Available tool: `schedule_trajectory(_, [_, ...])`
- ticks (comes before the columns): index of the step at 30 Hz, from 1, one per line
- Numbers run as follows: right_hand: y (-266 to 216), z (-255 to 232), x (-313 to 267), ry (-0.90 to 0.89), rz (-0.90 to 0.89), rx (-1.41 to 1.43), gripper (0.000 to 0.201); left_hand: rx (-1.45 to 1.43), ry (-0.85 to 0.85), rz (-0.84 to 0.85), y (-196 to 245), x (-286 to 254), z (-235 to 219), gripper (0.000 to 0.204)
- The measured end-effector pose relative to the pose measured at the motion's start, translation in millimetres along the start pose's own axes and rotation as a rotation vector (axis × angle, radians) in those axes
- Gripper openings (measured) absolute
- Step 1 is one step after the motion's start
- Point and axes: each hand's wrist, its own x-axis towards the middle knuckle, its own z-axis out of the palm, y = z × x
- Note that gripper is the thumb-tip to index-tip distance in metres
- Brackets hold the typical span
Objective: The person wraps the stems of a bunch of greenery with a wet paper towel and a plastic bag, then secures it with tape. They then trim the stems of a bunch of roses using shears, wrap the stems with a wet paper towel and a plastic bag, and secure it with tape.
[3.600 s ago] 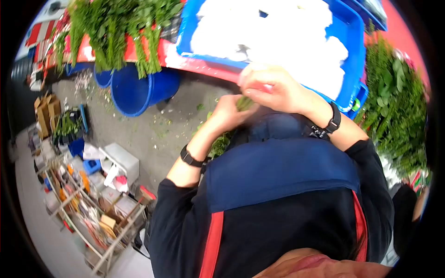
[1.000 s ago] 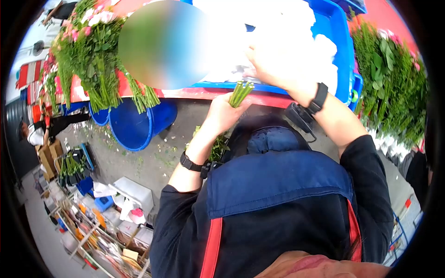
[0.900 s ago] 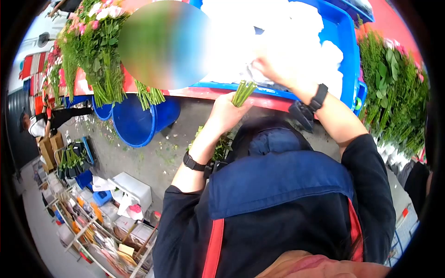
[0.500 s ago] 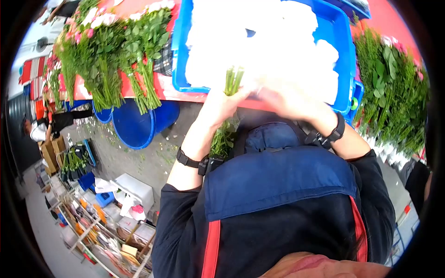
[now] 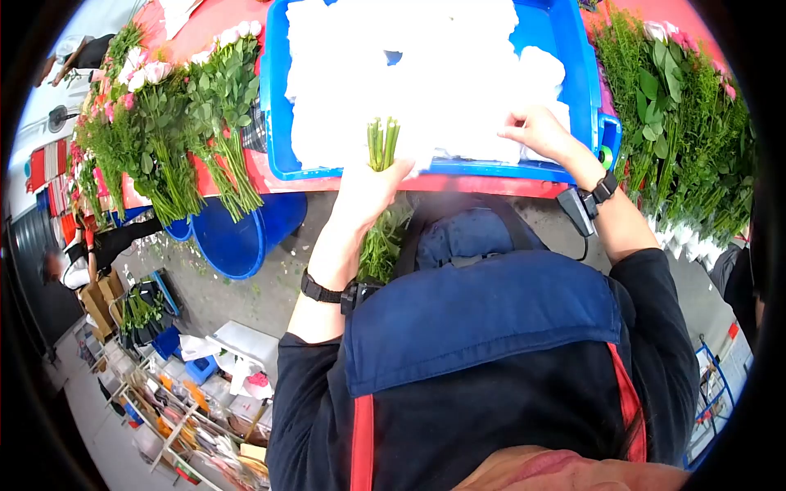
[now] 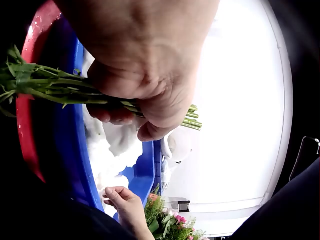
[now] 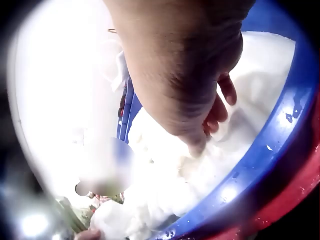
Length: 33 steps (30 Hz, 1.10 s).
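My left hand [image 5: 364, 192] grips a bunch of green flower stems [image 5: 381, 146], cut ends pointing up past the thumb. In the left wrist view the stems [image 6: 55, 85] run through the fist, leafy at the far side; any blooms are hidden. My right hand [image 5: 540, 135] is over the blue tray [image 5: 282, 155], its fingers bent and thumb low at the soft white wads [image 7: 170, 165]. Whether it pinches a wad I cannot tell. The white material [image 5: 426, 90] fills most of the tray and is overexposed in the head view.
The tray stands on a red table [image 5: 475, 186]. Bunches of pink and white roses [image 5: 155, 139] lie to the left, and more greenery [image 5: 671, 139] lies to the right. Below the table edge sits a blue bucket [image 5: 233, 241]. A cart of supplies [image 5: 205, 417] stands at lower left.
My hands, close together half a second ago, have parted: the right moved right over the white material, the left stays round the stems. The head view has shifted, so the tray appears further left.
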Motion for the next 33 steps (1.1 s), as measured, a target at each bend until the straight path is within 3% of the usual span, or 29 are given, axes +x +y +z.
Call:
schedule_trajectory(3, [4, 18, 10, 0.383, -0.330, -0.144, 0.026, -0.031, -0.007, 0.004, 6, 0, 7, 0.013])
schedule_trajectory(4, [1, 23, 18, 0.392, -0.444, -0.231, 0.027, -0.053, -0.010, 0.015, 8, 0, 11, 0.015])
schedule_trajectory(7, [-6, 25, 29, 0.200, -0.203, -0.109, 0.022, -0.036, -0.032, 0.043, 11, -2, 14, 0.014])
schedule_trajectory(10, [43, 15, 44, 0.363, -0.179, 0.340, 0.020, -0.072, -0.035, 0.071, 8, -3, 14, 0.014])
schedule_trajectory(14, [15, -17, 8, 0.241, -0.018, 0.753, 0.015, -0.176, -0.086, 0.028, 9, -4, 15, 0.016])
schedule_trajectory(17, [-10, -15, -3, 0.368, -0.107, 0.597, 0.025, -0.161, -0.108, 0.026, 7, 1, 18, 0.015])
schedule_trajectory(20, [-61, 6, -28, 0.624, -0.504, 0.129, 0.022, -0.133, -0.129, 0.016, 8, 4, 23, 0.015])
schedule_trajectory(21, [-74, 16, -35, 0.572, -0.660, 0.081, 0.023, -0.164, -0.128, 0.021, 10, 4, 25, 0.015])
schedule_trajectory(22, [-93, 17, -42, 0.473, -0.846, -0.229, 0.026, -0.195, -0.132, 0.028, 14, 4, 27, 0.015])
schedule_trajectory(23, [-111, 23, -50, 0.344, -0.899, -0.221, 0.028, -0.224, -0.139, 0.038, 17, 4, 31, 0.015])
schedule_trajectory(25, [-116, 32, -53, 0.294, -0.919, -0.110, 0.023, -0.181, -0.011, 0.069, 11, 7, 35, 0.017])
schedule_trajectory(27, [-94, 28, -33, 0.209, -0.827, 0.263, 0.018, -0.168, 0.100, 0.105, -2, 13, 30, 0.018])
schedule_trajectory(28, [-88, 11, -25, 0.101, -0.568, 0.321, 0.017, -0.153, 0.115, 0.108, -7, 15, 25, 0.017])
schedule_trajectory(30, [-77, -5, 12, 0.382, -0.496, 0.004, 0.016, -0.179, 0.095, 0.038, -3, 9, 21, 0.017])
schedule_trajectory(33, [-61, -24, 67, 0.406, -0.599, -0.679, 0.016, -0.206, 0.053, 0.015, 2, 4, 21, 0.017])
